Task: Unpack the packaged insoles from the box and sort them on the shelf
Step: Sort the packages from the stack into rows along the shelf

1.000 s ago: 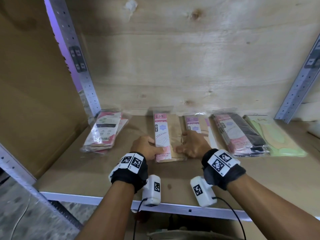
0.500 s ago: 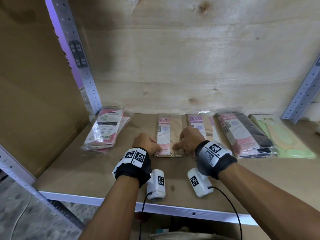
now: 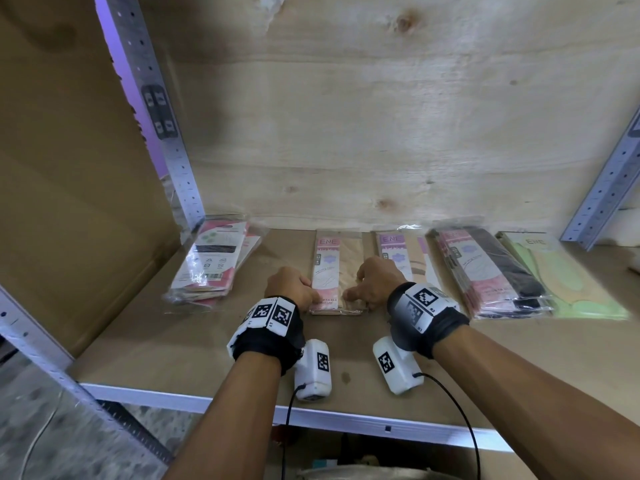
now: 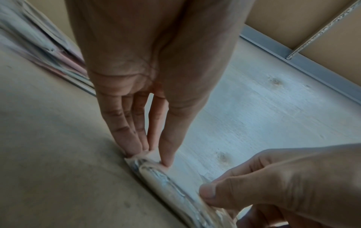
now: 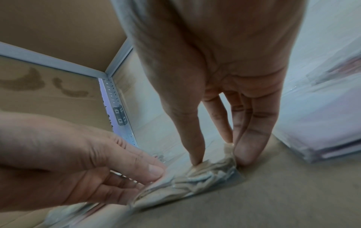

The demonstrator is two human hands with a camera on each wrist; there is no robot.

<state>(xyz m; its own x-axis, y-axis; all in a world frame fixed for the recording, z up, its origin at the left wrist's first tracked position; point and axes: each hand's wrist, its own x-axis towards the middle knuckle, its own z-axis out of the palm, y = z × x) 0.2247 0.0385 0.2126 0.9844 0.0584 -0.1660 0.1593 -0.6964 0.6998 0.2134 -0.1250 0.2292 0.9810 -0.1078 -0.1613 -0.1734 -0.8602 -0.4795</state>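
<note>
A tan insole pack with a pink ENE label lies flat in the middle of the shelf board. My left hand pinches its near left corner. My right hand pinches its near right corner. The left wrist view shows the left hand with thumb on top and fingers at the edge of the crinkled pack. The right wrist view shows the right hand doing the same on the pack. The box is out of view.
Other packs lie in a row: a pink-and-white stack at left, a purple-labelled pack, a pink-and-black stack and a green pack at right. A plywood back, a cardboard side and metal uprights enclose the shelf.
Both hands have moved a little deeper into the shelf with the tan pack. Their hold on its near end looks the same.
</note>
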